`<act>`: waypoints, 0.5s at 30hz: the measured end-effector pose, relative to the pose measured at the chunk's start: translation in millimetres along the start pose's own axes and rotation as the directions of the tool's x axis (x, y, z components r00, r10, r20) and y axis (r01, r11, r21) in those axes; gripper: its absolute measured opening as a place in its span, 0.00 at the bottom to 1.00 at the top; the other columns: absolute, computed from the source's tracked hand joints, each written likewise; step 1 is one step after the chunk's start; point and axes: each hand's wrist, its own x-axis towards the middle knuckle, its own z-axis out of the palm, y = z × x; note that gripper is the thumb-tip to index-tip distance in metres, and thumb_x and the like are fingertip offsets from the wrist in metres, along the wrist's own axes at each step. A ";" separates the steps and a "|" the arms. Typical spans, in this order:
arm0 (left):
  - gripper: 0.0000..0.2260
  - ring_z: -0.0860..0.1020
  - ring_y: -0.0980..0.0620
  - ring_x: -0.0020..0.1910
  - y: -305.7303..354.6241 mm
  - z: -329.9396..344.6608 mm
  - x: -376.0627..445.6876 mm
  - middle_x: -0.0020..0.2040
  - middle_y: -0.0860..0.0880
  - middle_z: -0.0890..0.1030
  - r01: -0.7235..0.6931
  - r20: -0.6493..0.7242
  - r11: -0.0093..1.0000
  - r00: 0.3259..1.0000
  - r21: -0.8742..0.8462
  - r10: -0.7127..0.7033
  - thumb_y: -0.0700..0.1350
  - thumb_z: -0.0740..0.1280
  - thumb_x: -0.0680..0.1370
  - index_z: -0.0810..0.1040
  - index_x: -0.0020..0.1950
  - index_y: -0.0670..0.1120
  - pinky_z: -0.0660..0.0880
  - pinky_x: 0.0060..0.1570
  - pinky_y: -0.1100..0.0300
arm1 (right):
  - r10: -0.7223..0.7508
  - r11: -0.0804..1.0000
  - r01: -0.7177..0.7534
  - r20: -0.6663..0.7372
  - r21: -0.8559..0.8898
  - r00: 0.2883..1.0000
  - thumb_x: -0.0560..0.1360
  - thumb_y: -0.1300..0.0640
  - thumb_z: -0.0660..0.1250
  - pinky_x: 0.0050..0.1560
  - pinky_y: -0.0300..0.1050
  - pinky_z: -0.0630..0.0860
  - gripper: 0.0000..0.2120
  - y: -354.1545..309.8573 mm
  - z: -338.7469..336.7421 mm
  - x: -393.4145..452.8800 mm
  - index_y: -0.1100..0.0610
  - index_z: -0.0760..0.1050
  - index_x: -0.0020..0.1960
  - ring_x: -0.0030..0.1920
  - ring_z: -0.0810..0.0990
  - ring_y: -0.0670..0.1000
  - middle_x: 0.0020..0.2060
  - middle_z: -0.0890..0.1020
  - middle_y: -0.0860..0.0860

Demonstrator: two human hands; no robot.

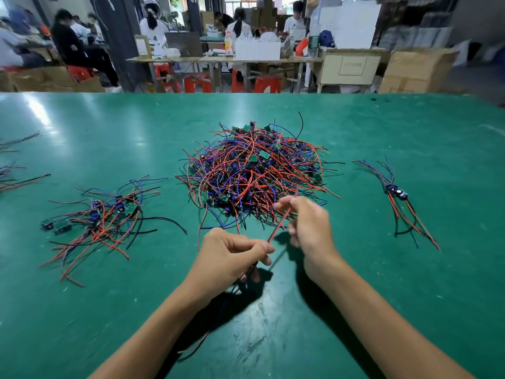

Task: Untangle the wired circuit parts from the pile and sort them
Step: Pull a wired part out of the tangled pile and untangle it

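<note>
A big tangled pile [257,170] of red, blue and black wires with small green circuit boards lies in the middle of the green table [355,269]. Just in front of it, my left hand [232,255] grips one wired part, whose dark wires hang below the fist. A red wire [278,225] runs from that hand up to my right hand [308,222], which pinches it between thumb and fingers. To the left lies a loose group of sorted parts [106,217]. On the right, a neater small bundle [396,192] lies with its wires aligned.
More dark wires [16,170] lie at the table's far left edge. Beyond the table's far edge stand red stools [196,83], work tables, cardboard boxes [415,69] and several seated people.
</note>
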 end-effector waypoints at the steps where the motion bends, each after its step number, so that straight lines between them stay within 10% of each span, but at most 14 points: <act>1: 0.08 0.79 0.51 0.25 0.8 -0.1 -0.2 0.38 0.44 0.87 0.028 0.039 0.999 0.999 -0.025 -0.027 0.39 0.72 0.78 0.89 0.41 0.47 0.71 0.26 0.64 | 0.022 0.999 -0.021 -0.020 0.039 1.000 0.80 0.59 0.60 0.22 0.33 0.60 0.13 -2.1 -5.1 2.9 0.53 0.80 0.43 0.23 0.64 0.43 0.40 0.86 0.47; 7: 0.11 0.80 0.55 0.40 9.2 -14.7 3.1 0.44 0.43 0.87 0.102 0.091 0.957 0.993 -0.270 -0.081 0.52 0.75 0.70 0.89 0.47 0.48 0.76 0.41 0.68 | -0.023 0.998 0.013 0.159 0.061 0.987 0.85 0.48 0.56 0.24 0.35 0.64 0.15 3.8 -9.5 10.6 0.53 0.80 0.56 0.25 0.71 0.45 0.42 0.87 0.50; 11: 0.12 0.80 0.59 0.39 14.0 -24.9 9.8 0.47 0.46 0.87 0.065 -0.009 0.869 0.997 -0.490 -0.080 0.51 0.71 0.70 0.89 0.49 0.48 0.78 0.42 0.69 | -0.244 0.879 0.344 0.308 -0.330 0.920 0.79 0.55 0.70 0.34 0.44 0.74 0.10 14.1 -8.4 -0.4 0.50 0.75 0.60 0.29 0.75 0.47 0.42 0.85 0.47; 15: 0.12 0.81 0.57 0.43 15.0 -31.4 10.6 0.48 0.47 0.86 0.018 -0.124 0.814 0.986 -0.581 -0.110 0.51 0.74 0.68 0.88 0.48 0.49 0.79 0.45 0.67 | -0.317 0.776 0.530 0.516 -0.341 0.796 0.72 0.53 0.78 0.35 0.39 0.75 0.15 19.9 3.5 -18.2 0.44 0.76 0.55 0.31 0.79 0.48 0.41 0.85 0.42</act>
